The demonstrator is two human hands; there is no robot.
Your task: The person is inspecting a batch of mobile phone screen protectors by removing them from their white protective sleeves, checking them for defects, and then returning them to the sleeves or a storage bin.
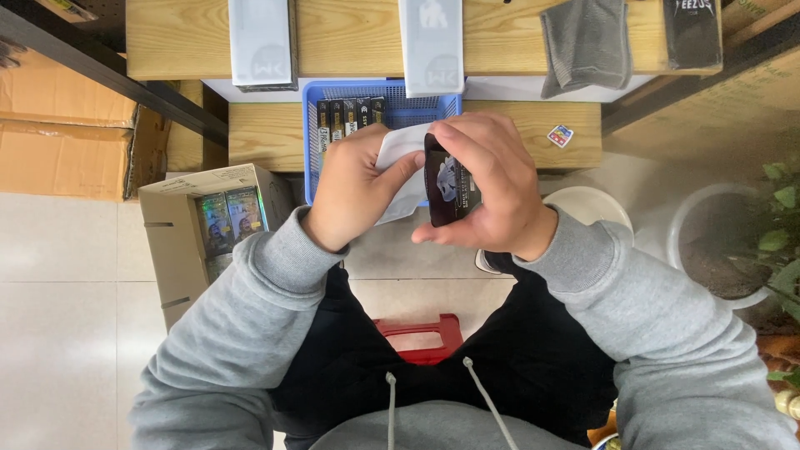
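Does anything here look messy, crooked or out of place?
Little stands out. A grey cloth lies rumpled, hanging over the wooden shelf edge, and a small colourful cube sits alone and tilted on the lower plank. The hands, left hand with a white cloth, right hand with a dark card pack, look orderly.

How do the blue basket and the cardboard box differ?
The blue basket is perforated plastic; the cardboard box is plain brown with solid walls. The basket sits on the wooden shelf ahead of both hands; the box stands lower, on the floor beside the left sleeve. The basket holds dark narrow packs standing in a row; the box holds shiny greenish packs. Both are open-topped and partly filled.
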